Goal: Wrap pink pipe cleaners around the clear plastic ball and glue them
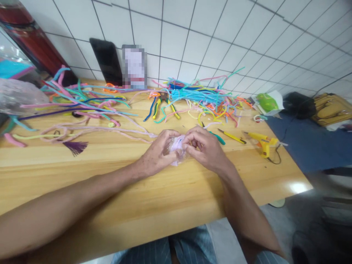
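Over the middle of the wooden table point(118, 187), both hands meet at a small clear plastic bag point(180, 158) with pale lilac material inside. My left hand point(159, 152) is closed around the bag's left side, thumb along its front. At the bag's right edge, the fingers of my right hand point(206, 148) are bent and pinched onto it. What exactly lies in the bag is blurred and partly covered by the fingers. Pale pink fuzzy stems point(129, 132) run across the table towards my left hand.
Colourful pipe cleaners point(192, 96) lie piled along the tiled wall, with pliers point(165, 106) beside them. A yellow craft knife point(232, 136) and a yellow glue gun point(264, 143) rest at the right. Two phones lean on the wall, including a black one point(107, 62). A purple tassel point(75, 146) lies left.
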Available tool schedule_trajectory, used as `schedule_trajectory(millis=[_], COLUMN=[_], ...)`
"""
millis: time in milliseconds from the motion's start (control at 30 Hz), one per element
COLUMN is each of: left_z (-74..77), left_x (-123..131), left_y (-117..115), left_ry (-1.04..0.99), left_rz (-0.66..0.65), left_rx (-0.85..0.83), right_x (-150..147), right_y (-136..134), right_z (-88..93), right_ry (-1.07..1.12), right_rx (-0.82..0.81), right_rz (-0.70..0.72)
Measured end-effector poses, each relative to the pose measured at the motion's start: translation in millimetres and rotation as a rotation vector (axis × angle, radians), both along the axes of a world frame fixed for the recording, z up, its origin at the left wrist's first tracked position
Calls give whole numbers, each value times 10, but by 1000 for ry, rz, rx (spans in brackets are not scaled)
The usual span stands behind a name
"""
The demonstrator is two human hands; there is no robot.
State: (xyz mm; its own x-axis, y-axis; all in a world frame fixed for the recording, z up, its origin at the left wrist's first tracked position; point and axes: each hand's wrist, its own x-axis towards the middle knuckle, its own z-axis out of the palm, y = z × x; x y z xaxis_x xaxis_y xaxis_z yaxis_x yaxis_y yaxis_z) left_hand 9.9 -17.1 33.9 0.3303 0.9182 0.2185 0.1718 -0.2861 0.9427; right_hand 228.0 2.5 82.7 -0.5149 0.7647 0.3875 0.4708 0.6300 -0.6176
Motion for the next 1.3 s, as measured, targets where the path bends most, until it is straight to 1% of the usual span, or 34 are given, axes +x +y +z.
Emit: schedule_trajectory(millis=[300,433,600,733,933,1300], left_z=[-29,-34,-37,-40,-46,-58], left_x=[21,24,22,24,32,27], left_y=[8,6,4,5,-7,-7], left_ry=[20,18,13,14,22,37], left_rz=[5,13,19,15,28,22], left_rx=[61,57,40,52,65,92], right_x=[-9,19,89,71,41,34], right_y=[-21,-17,19,26,21,24], right_z=[-12,23,52,39,27,4], right_ry=[-2,-12,-16,-19,0,19], right_rx=[2,-21,-66,-91,-74,-101], right_rz=[15,29,9,15,11,-6])
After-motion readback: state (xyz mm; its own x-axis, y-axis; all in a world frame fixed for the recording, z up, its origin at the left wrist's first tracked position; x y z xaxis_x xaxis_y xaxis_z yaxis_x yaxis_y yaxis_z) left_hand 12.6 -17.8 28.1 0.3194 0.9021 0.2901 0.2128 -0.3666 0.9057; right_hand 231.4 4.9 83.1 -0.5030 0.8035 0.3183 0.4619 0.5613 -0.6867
